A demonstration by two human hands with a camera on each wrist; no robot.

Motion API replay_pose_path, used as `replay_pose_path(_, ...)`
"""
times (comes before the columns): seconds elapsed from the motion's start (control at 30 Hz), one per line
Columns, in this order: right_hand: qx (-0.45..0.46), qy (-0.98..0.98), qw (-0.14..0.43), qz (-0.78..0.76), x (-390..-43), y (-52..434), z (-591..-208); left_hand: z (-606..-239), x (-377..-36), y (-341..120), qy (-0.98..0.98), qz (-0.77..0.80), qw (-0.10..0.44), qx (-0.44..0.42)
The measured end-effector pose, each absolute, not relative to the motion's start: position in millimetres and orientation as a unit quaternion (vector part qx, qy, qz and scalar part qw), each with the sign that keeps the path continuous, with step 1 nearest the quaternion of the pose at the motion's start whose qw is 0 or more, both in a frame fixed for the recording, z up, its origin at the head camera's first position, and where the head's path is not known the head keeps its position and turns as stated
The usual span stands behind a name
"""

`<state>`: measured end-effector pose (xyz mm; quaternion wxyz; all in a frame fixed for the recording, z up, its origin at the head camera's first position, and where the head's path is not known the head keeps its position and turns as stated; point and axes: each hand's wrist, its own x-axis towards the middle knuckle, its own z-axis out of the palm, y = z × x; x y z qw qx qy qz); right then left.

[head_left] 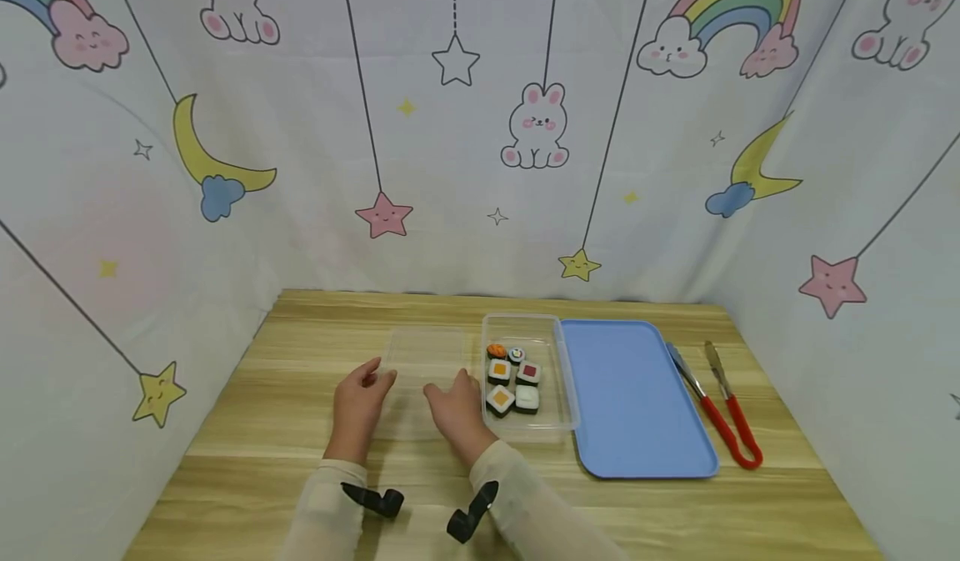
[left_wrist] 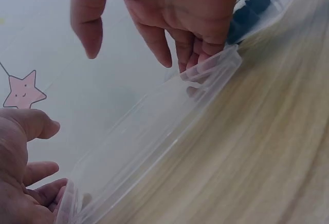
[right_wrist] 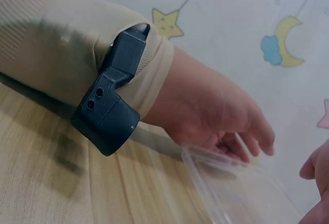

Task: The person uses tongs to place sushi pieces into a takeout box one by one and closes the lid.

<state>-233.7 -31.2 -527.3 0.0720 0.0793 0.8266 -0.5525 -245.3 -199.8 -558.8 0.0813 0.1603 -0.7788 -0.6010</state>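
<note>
A clear plastic lid (head_left: 427, 351) lies on the wooden table between both hands. My left hand (head_left: 360, 403) is at its left side, fingertips right at the rim and thumb raised apart from it. At the opposite side is my right hand (head_left: 456, 411), its fingertips bent at the rim of the lid (left_wrist: 144, 136) and its thumb held off. Just right of that hand stands a clear plastic box (head_left: 558, 378) without a cover, holding several sushi pieces (head_left: 500, 371). Part of the lid's near side is faint against the wood.
A blue tray (head_left: 637, 403) lies against the box's right side. Beyond it are tongs (head_left: 723, 419) with red handles, spread apart. A patterned cloth (head_left: 465, 152) hangs behind and along the sides of the wooden table (head_left: 262, 394).
</note>
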Motion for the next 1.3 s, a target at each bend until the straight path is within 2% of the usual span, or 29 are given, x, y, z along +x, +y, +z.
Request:
replay_pose_path(0.37, 0.092, 0.787, 0.082, -0.605, -235.9, -29.8, -522.4, -552.2, -244.6, -208.5, -0.751, -0.627, 0.083, 0.189)
replay_pose_path(0.8, 0.029, 0.781, 0.095, -0.617, -236.1, -16.9, -489.0, -522.0, -233.3, -206.8, -0.706, -0.672, 0.083, 0.205)
replay_pose_path(1.07, 0.011, 0.802, 0.046, -0.596, -245.7, 15.5, -477.5, -508.5, -236.3, -191.1, -0.688, -0.699, 0.059, 0.185)
replay_pose_path(1.3, 0.058, 0.803, 0.013, -0.593, -250.2, 41.8, -475.9, -502.1, -245.1, -166.2, -0.668, -0.718, 0.093, 0.171)
